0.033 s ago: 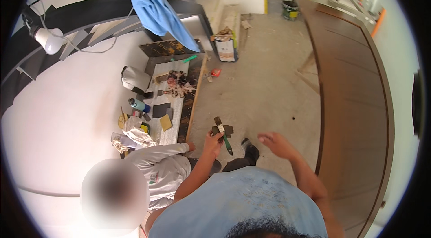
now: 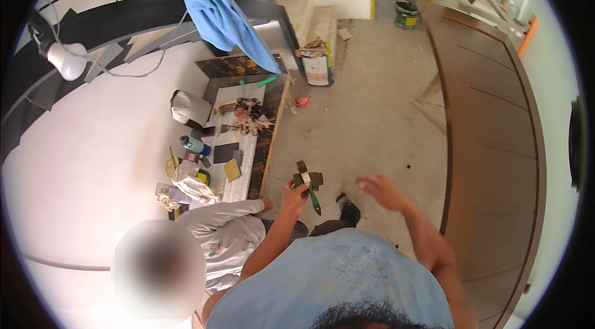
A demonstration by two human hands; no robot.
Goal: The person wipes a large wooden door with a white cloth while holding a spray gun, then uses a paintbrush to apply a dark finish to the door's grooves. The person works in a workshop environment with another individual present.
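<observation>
A paintbrush [image 2: 315, 200] with a green handle and dark bristles is pinched in my left hand [image 2: 294, 197], bristles pointing away from me. Crossing behind it is a small dark flat piece [image 2: 317, 181], seemingly in the same grip; its kind I cannot make out. To the right, my right hand [image 2: 383, 192] hovers over the floor, slightly blurred, with its fingers stretched toward the brush and nothing visible in them.
At left, a person in a grey sweatshirt [image 2: 229, 248] sits by a low worktop [image 2: 253, 183] bearing rags, a bottle and sandpaper sheets. A long brown door panel [image 2: 489, 143] lies raised along the right. Beyond are a paper sack [image 2: 318, 71] and a bucket [image 2: 406, 16].
The surroundings have shifted slightly to the right in the picture. The brush stays in my left hand, and my right hand has barely moved.
</observation>
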